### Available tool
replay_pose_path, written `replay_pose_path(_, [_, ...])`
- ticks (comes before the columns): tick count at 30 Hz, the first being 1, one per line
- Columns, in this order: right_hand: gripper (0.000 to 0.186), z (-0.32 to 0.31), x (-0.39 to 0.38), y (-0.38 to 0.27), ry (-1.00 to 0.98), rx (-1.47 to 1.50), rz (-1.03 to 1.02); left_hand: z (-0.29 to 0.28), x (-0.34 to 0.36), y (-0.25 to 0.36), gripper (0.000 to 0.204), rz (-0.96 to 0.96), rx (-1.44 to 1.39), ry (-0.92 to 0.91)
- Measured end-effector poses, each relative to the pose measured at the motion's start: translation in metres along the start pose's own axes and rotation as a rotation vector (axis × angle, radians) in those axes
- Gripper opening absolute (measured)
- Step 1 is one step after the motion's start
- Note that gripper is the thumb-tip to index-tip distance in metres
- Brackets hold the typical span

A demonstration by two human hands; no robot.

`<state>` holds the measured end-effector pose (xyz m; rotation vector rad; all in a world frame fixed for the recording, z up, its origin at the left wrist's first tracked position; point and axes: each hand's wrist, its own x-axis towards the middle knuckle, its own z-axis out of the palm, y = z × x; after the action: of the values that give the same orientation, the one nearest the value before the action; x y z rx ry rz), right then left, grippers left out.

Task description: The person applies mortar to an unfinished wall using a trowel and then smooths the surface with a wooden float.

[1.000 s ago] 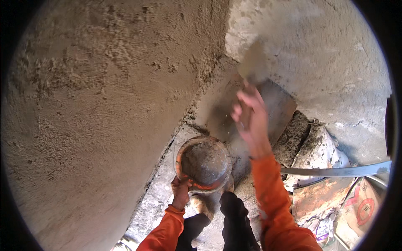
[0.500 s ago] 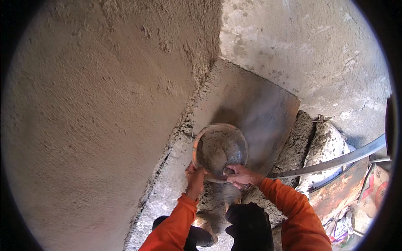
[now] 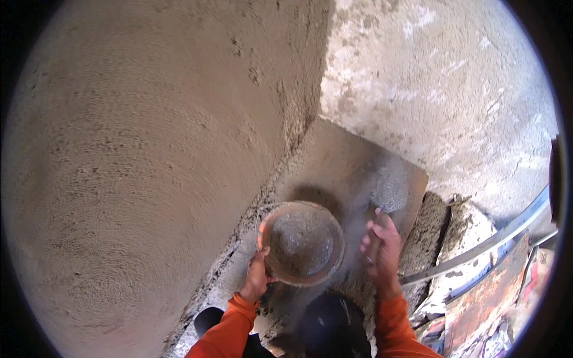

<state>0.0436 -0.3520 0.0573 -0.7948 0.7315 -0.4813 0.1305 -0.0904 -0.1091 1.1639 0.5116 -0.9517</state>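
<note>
Inside pan (image 3: 341,241): grey mix (image 3: 292,235) | left grip (image 3: 256,277) clamped on rim (image 3: 261,237) | right grip (image 3: 385,241) around trowel (image 3: 390,191)

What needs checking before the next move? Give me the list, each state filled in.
1. Left hand gripping the rim of the bowl: ok.
2. Mortar-like material in the bowl: ok, some is there.
3. Right hand around the handle of the trowel: ok.
4. Trowel blade apart from the bowl: ok.
5. Load on the blade: cannot tell, it shows only as speckled grey.
6. Metal strip clear of the right wrist: cannot tell, its end shows close beside it.
</note>
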Motion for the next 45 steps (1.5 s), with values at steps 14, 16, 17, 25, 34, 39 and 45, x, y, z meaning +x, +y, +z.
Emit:
replay_pose_path(14, [0.027,0.057,0.089,-0.049,-0.346,-0.495,-0.012,0.049,-0.001,-0.003,0.05,0.459,-0.211,0.148])
replay_pose_path(16, [0.026,0.01,0.044,-0.064,-0.589,-1.1,0.315,0.055,0.003,0.003,0.049,0.521,-0.185,0.165])
replay_pose_path(17, [0.025,0.009,0.028,-0.06,-0.658,-1.317,0.352,0.05,0.009,0.005,0.049,0.588,-0.183,0.124])
replay_pose_path(25, [0.042,-0.053,0.038,0.064,-0.894,-1.573,0.447,0.083,-0.014,0.005,0.049,0.537,-0.038,0.129])
replay_pose_path(34, [0.05,-0.087,-0.019,0.065,-0.701,-0.367,0.658,0.059,0.007,0.009,0.056,0.394,-0.389,-0.221])
replay_pose_path(39, [0.05,-0.036,-0.073,0.006,-0.504,0.155,0.304,0.053,0.011,0.009,0.054,0.442,-0.4,-0.292])
replay_pose_path(45, [0.034,0.101,-0.04,0.033,0.179,-0.011,-0.168,0.033,0.028,0.008,0.053,0.525,-0.413,-0.283])
